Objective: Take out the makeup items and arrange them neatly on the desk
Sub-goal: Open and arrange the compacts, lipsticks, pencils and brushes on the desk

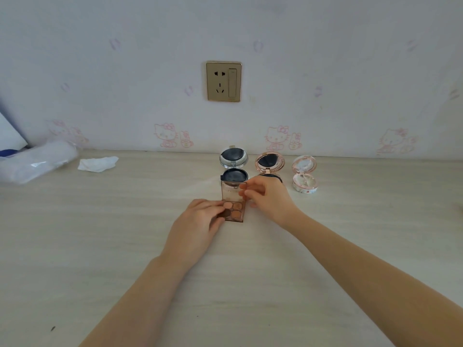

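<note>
A small brown eyeshadow palette [235, 209] lies on the pale wooden desk [100, 246] in the middle, its clear lid raised. My left hand [198, 221] grips the palette's base from the left. My right hand [265, 196] pinches the lid's upper right edge. Behind it, near the wall, three round compacts stand open in a row: a silver one with a dark puff [233, 160], a rose-gold one [270, 162] partly hidden by my right hand, and a pink-and-white one [304, 176].
A crumpled white tissue [97, 164] and a clear plastic pouch [37, 161] lie at the back left. A gold wall socket [223, 81] sits above the desk on the patterned wall.
</note>
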